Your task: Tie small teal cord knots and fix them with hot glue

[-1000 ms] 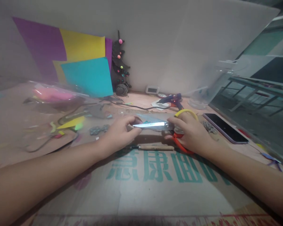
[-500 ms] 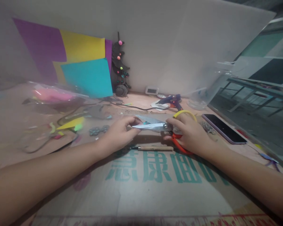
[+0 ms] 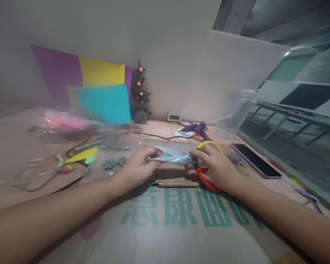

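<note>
My right hand [image 3: 218, 167] grips a pair of scissors [image 3: 174, 159] by its handle loops, one yellow and one orange-red. The blades point left and stand apart. Between them shows a small teal piece [image 3: 167, 154], too small to name. My left hand [image 3: 139, 165] is closed in a pinch beside the blade tips, its fingertips at that teal piece; the thumb and fingers hide part of it. Below the scissors a wooden-handled carving tool [image 3: 178, 184] lies flat on the printed board [image 3: 154, 238]. Teal and grey flower-like pieces [image 3: 114, 163] lie left of my left hand.
Behind stand a glue gun [image 3: 194, 127] with a red light, a small white display device [image 3: 174, 117], a dark decorated tree [image 3: 140, 95] and coloured sheets [image 3: 104, 104]. A phone [image 3: 255, 161] and a cord bundle [image 3: 236, 160] lie right. Colourful scraps [image 3: 82, 156] are scattered left.
The view has tilted up slightly, so everything sits lower in the picture. Both hands keep nearly the same hold, with the scissors blades still apart around the teal piece.
</note>
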`<state>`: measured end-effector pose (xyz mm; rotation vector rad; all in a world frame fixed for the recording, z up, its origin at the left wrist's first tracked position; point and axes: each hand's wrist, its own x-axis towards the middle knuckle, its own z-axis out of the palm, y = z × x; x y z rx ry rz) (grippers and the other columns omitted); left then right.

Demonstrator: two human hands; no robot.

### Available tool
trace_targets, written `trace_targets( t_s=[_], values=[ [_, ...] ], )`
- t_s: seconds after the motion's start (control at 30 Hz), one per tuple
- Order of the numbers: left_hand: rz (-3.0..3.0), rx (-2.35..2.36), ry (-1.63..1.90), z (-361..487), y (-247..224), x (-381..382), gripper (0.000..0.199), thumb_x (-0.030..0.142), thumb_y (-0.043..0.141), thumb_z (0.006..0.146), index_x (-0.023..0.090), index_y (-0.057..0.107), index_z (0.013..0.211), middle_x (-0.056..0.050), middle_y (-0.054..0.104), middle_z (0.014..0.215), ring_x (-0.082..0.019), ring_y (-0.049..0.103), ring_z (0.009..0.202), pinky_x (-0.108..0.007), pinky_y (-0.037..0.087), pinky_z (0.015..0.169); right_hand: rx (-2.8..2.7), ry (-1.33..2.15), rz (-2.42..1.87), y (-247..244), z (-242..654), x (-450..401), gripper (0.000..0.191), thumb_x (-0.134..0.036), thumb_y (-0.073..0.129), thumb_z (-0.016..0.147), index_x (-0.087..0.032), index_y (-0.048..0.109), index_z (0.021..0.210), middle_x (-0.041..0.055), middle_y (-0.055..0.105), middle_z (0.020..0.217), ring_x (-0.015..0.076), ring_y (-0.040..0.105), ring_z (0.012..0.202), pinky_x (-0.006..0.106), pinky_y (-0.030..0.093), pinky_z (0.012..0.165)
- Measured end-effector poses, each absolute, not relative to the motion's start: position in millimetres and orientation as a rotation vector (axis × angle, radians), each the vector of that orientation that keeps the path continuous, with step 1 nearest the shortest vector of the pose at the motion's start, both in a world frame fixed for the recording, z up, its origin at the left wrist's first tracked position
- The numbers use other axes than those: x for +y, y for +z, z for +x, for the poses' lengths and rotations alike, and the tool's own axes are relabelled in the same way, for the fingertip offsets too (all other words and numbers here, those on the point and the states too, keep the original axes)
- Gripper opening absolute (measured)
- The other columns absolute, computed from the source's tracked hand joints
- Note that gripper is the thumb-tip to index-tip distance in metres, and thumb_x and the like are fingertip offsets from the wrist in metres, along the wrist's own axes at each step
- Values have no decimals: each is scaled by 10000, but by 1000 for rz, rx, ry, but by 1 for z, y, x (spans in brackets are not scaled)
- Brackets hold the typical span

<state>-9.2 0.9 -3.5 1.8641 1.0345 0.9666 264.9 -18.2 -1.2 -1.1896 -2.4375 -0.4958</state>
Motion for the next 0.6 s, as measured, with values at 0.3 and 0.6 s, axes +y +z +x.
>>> trace_targets(
  t_s=[0.3,0.6],
  values=[
    [1882,989,931,-10,-1,0,165,285,521,810,171,632,854,-34,666,847,-190,595,804,-292,456,737,-2450,-487,-1155,2,264,-19,458,-535,619,836,-173,593,1115,120,569,976,260,535,904,384,468,777],
    [1842,952,906,-9,1,-1,160,269,529,809,167,641,861,-33,663,838,-181,593,785,-278,451,703,-2446,-491,-1182,0,264,-18,465,-563,622,821,-189,603,1097,105,585,955,246,547,854,358,450,739]
  ],
)
